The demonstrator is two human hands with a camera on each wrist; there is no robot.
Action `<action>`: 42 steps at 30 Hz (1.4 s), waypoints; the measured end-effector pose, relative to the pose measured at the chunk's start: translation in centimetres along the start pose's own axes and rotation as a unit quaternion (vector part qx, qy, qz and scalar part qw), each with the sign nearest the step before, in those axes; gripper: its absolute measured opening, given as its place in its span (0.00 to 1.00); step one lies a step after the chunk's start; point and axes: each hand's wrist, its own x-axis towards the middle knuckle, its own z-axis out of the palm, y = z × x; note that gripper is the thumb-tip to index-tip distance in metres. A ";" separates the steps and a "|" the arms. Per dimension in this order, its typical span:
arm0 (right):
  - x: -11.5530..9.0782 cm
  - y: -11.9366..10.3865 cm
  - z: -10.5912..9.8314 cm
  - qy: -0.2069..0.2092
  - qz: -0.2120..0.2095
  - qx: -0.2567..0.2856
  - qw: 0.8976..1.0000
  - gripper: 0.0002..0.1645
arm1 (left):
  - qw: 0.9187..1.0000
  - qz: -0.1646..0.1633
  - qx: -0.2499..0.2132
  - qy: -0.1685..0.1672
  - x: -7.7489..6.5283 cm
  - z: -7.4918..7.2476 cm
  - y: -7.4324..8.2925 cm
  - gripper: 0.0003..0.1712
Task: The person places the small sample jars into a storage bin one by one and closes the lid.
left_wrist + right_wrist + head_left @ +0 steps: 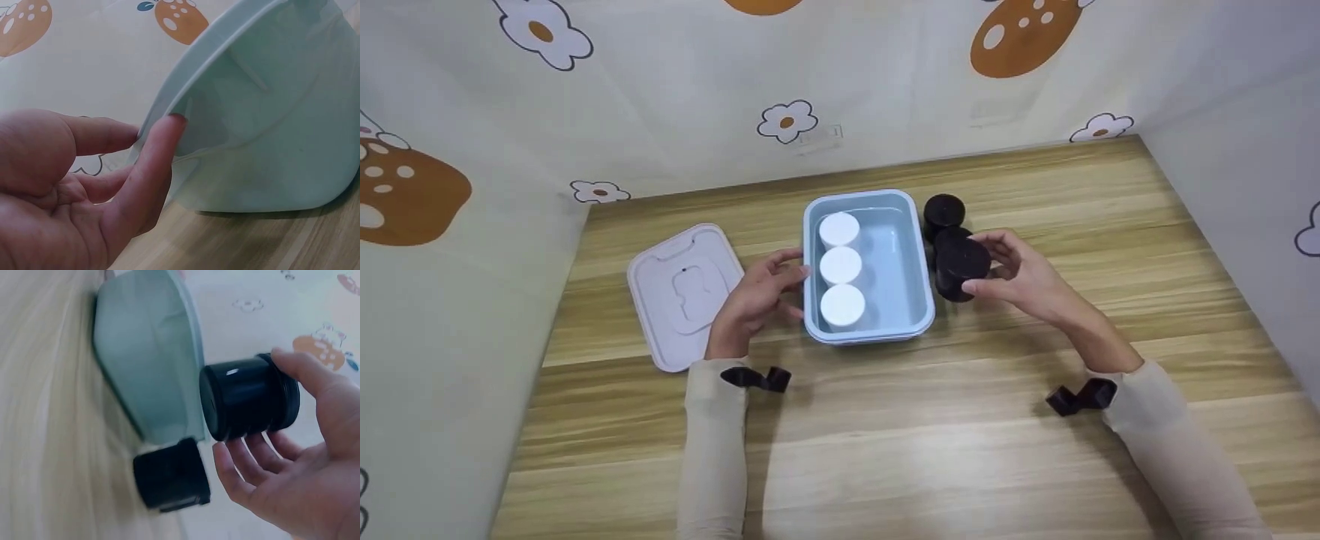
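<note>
My left hand holds the left rim of a light blue plastic box, its thumb and a finger at the lip. Three white-lidded round jars stand in a row along the box's left inner side. Between thumb and fingers, my right hand grips a black round jar, raised just outside the box's right wall. Other black jars stand on the table beside that wall; the lifted jar partly hides one of them.
A pale flat lid lies left of the box, partly behind my left hand. The wood-grain table meets patterned curtains at the back and sides. Black wrist mounts sit on both sleeves.
</note>
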 end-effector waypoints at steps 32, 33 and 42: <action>9.1 -5.4 5.6 -0.005 0.046 -0.162 0.986 0.43 | 1.000 -0.014 0.007 0.012 0.0 0.0 0.1 0.28; 9.3 -5.6 5.6 -0.008 0.052 -0.167 0.985 0.43 | 1.000 -0.014 0.005 0.011 0.0 0.0 0.1 0.28; 11.4 -6.0 6.3 -0.030 0.054 -0.231 0.971 0.43 | 1.000 -0.006 -0.005 0.008 0.0 0.1 0.0 0.28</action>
